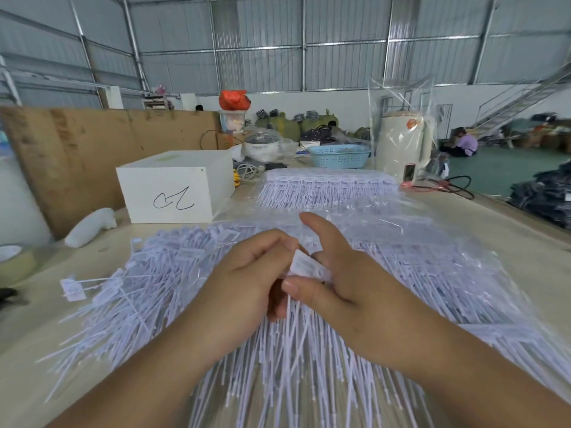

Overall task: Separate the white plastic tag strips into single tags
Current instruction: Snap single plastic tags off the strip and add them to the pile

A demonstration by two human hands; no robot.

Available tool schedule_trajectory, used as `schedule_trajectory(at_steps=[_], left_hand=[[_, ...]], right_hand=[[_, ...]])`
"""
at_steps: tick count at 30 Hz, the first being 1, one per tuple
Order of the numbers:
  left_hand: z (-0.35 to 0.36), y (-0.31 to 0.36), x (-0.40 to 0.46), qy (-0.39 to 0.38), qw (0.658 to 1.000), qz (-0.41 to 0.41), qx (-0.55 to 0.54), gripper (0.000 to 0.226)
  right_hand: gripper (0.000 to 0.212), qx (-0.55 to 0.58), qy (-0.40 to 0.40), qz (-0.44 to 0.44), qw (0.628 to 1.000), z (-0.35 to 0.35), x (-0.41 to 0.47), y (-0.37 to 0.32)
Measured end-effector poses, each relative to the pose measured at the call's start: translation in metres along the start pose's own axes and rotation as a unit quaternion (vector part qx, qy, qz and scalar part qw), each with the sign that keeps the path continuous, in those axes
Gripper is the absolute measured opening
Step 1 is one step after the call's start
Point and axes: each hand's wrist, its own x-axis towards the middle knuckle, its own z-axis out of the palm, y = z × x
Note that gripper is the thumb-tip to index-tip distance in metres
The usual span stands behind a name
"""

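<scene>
A white tag strip [304, 267] sits between both hands at the middle of the table, its thin tails hanging down toward me. My left hand [247, 282] grips its left side with curled fingers. My right hand [343, 279] pinches the tag heads between thumb and bent fingers, index finger raised. A loose heap of single tags [129, 288] spreads to the left. Uncut strips in clear plastic [432, 273] lie to the right, and another bagged batch [327, 186] lies farther back.
A white box [176, 189] with a pen scribble stands at the back left, a white bottle [89, 227] beside it and a tape roll [12, 257] at the left edge. A blue basket [340, 156], a cooker and a phone [409, 173] stand behind.
</scene>
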Motion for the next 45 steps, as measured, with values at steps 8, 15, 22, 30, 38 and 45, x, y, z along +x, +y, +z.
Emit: schedule_trajectory(at_steps=[8,15,22,30,38,45], left_hand=[[-0.002,0.002,0.000,-0.020,0.999,0.000,0.033,0.015],[-0.015,0.006,0.008,0.041,0.999,0.016,-0.011,0.024],[0.004,0.006,0.005,0.120,0.989,0.037,-0.084,0.016],[-0.004,-0.002,0.009,0.130,0.984,-0.015,-0.122,0.020],[-0.003,-0.001,0.002,-0.024,0.999,0.013,-0.036,0.017],[-0.009,-0.001,0.007,0.018,0.998,0.010,-0.052,0.016]], right_hand=[[0.079,-0.065,-0.023,0.005,0.998,0.005,0.001,0.000],[0.038,0.055,0.011,0.023,0.998,-0.011,0.001,0.011],[0.032,0.024,0.163,-0.005,0.986,-0.002,0.003,-0.001],[0.021,0.158,0.131,-0.004,0.979,-0.014,-0.002,0.000],[0.038,0.054,-0.016,-0.030,0.998,-0.002,0.000,0.005],[0.024,0.033,-0.022,0.002,0.999,-0.011,0.000,0.005]])
